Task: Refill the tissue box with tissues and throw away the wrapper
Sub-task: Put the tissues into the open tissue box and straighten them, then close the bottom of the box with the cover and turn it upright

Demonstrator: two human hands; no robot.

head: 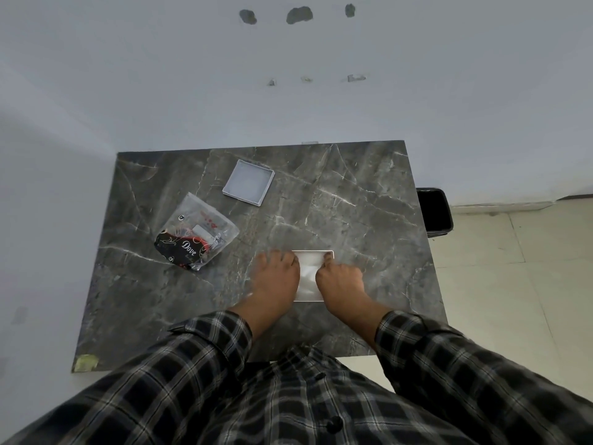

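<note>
Both hands were down on the white tissue box [309,276], which sat on the marble bench [369,194] close to the near edge and a little right of centre. The left hand [277,277] lay spread over its left side, and the right hand [338,277] had its grip curled and pressed at the right side; whether either actually clamped the box could not be told. White tissue appeared to show inside, so this looked like the settling-in step. Done well, it would call for even downward pressure from both sides and corners tucked flat, so the lid [248,187], lying apart toward the far edge, can seat squarely. The box opened upward, its long axis apparently running away from the person, though the hands hid much of it. The emptied wrapper [197,232] lay well to the left, with the dark bin [434,211] just beyond the bench's right edge.
</note>
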